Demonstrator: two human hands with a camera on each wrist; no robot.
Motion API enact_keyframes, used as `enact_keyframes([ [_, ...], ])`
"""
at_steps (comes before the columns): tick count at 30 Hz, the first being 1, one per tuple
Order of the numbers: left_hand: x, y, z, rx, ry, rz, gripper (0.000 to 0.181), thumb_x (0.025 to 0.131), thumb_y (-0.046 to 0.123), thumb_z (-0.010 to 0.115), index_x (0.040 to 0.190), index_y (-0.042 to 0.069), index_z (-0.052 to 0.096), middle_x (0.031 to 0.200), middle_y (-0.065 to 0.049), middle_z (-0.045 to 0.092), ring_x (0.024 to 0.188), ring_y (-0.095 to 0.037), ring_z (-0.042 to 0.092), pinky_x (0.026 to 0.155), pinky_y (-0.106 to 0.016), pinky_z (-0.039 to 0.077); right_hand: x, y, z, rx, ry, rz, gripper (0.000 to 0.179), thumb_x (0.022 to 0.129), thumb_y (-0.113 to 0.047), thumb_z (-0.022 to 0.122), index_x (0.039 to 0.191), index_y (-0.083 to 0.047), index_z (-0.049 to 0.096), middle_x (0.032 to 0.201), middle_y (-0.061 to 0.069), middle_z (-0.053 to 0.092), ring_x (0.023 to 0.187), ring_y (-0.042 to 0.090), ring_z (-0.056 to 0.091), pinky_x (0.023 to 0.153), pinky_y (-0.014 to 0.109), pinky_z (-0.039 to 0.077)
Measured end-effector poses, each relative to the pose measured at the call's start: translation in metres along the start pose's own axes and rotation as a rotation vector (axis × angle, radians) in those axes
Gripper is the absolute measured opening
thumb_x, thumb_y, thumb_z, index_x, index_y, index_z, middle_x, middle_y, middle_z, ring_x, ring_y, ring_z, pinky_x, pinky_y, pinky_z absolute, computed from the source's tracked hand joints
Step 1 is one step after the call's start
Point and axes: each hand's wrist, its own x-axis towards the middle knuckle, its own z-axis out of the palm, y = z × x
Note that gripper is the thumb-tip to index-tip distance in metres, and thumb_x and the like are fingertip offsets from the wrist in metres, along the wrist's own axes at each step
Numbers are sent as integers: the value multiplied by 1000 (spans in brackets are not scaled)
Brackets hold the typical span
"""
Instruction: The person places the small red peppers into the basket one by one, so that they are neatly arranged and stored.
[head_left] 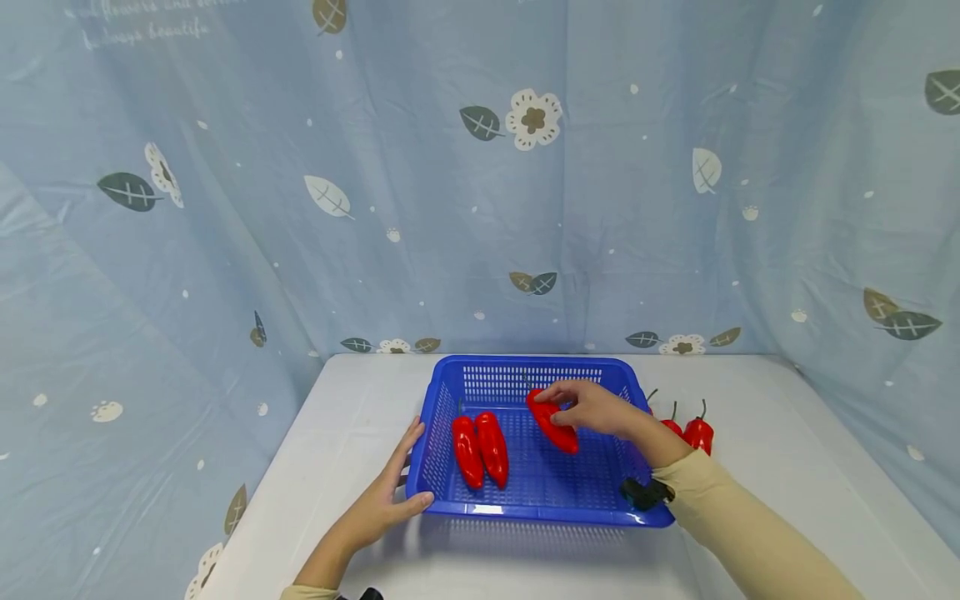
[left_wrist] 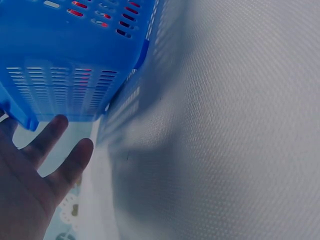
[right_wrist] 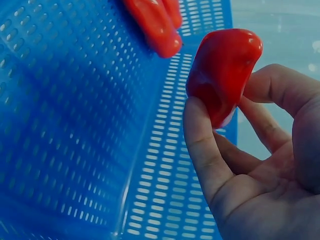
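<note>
A blue plastic basket [head_left: 525, 507] with slotted walls sits on the white table. Two red chili peppers [head_left: 480, 450] lie side by side in its left part. Over the basket's right half, my right hand [head_left: 588, 408] pinches another red chili pepper [right_wrist: 222, 70] between thumb and fingers; it looks held above the basket floor. My left hand [head_left: 382, 500] is at the basket's left side, thumb by the front left corner. In the left wrist view its fingers [left_wrist: 75, 162] spread fairly straight along the outer wall, some of them hidden at the frame's edge.
Several more red peppers [head_left: 698, 435] with dark stems lie on the table right of the basket, partly behind my right forearm. A pale blue curtain [head_left: 420, 275] with leaves and flowers hangs behind the white table [head_left: 322, 433] and along its sides.
</note>
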Motion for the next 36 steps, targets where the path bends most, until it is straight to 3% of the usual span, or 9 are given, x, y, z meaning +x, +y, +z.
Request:
enact_keyframes([
  [5, 0, -1, 1, 1, 4, -12, 95, 91, 22, 70, 165, 24, 11, 172, -6, 1, 140, -49, 37, 103, -64, 41, 6, 5, 6, -5, -28, -18, 33, 91, -7, 71, 123, -13, 73, 121, 11, 67, 109, 31, 60, 80, 38, 58],
  [12, 0, -1, 0, 0, 1, -14, 95, 90, 23, 70, 165, 25, 11, 172, -6, 1, 140, -49, 36, 103, -64, 40, 13, 6, 16, -99, -39, -12, 32, 89, -7, 74, 120, -16, 74, 122, 6, 67, 115, 31, 58, 84, 40, 58],
  [19, 0, -2, 1, -22, 0, -13, 94, 91, 22, 69, 165, 24, 11, 172, -5, 1, 140, -50, 36, 103, -65, 40, 17, -3, 24, -106, -48, 17, 33, 88, -6, 73, 121, -14, 74, 119, 6, 67, 106, 26, 60, 80, 37, 58],
  [25, 0, -2, 1, -14, 2, -1, 94, 91, 22, 69, 165, 24, 11, 172, -6, 1, 140, -50, 36, 102, -65, 40, 26, -5, 30, -135, -63, 25, 32, 88, -8, 73, 119, -16, 75, 119, 7, 67, 109, 28, 61, 84, 41, 58],
  [36, 0, 0, 1, -10, 7, -20, 95, 90, 23, 70, 165, 25, 11, 172, -6, 0, 140, -50, 35, 103, -65, 40, 36, -8, 42, -76, -160, 59, 36, 88, -4, 73, 123, -9, 71, 119, 14, 65, 96, 24, 63, 78, 38, 59],
])
